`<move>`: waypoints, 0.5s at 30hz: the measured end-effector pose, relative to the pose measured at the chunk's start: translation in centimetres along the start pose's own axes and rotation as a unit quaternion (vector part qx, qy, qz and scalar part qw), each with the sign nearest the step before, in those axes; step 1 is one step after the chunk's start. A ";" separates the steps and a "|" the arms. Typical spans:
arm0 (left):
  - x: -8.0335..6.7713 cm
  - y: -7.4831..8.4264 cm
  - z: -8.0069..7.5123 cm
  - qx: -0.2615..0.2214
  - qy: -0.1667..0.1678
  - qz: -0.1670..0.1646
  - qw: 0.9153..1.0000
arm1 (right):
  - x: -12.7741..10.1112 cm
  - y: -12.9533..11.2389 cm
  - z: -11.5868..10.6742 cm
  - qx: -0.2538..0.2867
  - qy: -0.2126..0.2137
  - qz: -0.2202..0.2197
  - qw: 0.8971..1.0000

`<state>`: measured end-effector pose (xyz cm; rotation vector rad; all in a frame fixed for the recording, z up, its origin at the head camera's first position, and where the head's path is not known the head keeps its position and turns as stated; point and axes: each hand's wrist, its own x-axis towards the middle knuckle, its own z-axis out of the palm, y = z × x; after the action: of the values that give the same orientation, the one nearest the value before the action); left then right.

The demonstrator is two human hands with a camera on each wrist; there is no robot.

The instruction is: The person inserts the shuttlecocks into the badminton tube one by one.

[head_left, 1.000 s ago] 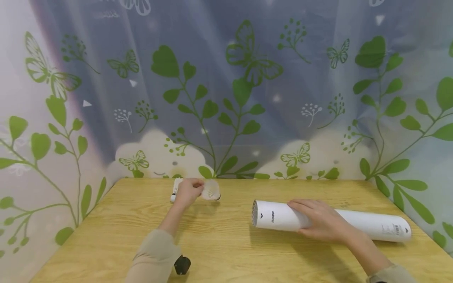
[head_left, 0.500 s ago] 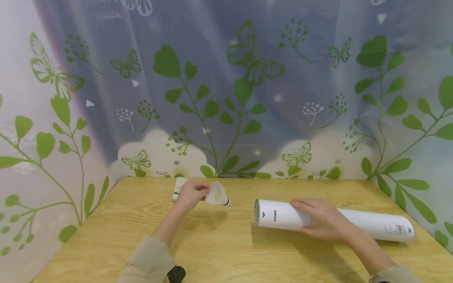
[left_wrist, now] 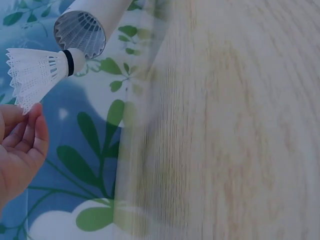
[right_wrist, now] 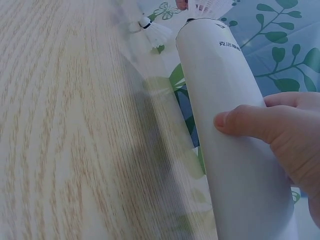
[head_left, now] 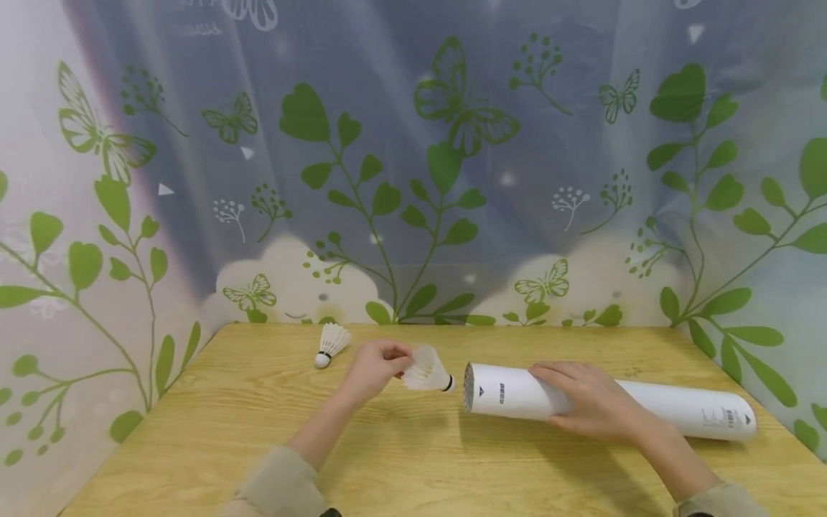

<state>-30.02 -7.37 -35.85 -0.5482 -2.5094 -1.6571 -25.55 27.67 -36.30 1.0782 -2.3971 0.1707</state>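
My left hand [head_left: 377,370] pinches a white shuttlecock [head_left: 426,370] by the edge of its skirt. Its cork end, with a black band, points right at the mouth of a white cardboard tube [head_left: 517,394]. In the left wrist view the held shuttlecock [left_wrist: 42,75] has its cork close before the tube's opening [left_wrist: 80,35], where the skirt of another shuttlecock shows inside. My right hand [head_left: 591,402] grips the tube around its middle, thumb on the near side. A second shuttlecock [head_left: 331,345] lies on the table, left of my left hand.
The wooden table [head_left: 213,409] reaches back to a curtain [head_left: 388,179] printed with leaves and butterflies. A small part of a black object [head_left: 332,513] shows at the bottom edge, by the left sleeve.
My left hand has carried the shuttlecock rightward and slightly nearer, away from the one on the table, up to the tube's mouth. The right hand and tube stay nearly still.
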 end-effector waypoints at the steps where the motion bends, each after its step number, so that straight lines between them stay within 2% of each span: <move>1: 0.0 0.1 0.2 -0.004 0.000 0.001 1.000 | 0.0 0.0 0.0 0.000 0.000 0.000 1.000; 9: -0.2 0.2 2.3 -0.035 -0.012 -0.002 0.999 | -0.1 0.1 0.2 -0.003 0.005 -0.003 1.000; 15: -0.4 0.2 3.9 -0.073 -0.003 0.008 0.997 | -0.1 0.1 0.2 0.000 0.005 -0.001 1.000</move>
<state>-29.14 -3.90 -37.34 -0.5862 -2.3946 -1.8446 -25.64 27.74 -36.48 1.0777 -2.3863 0.1759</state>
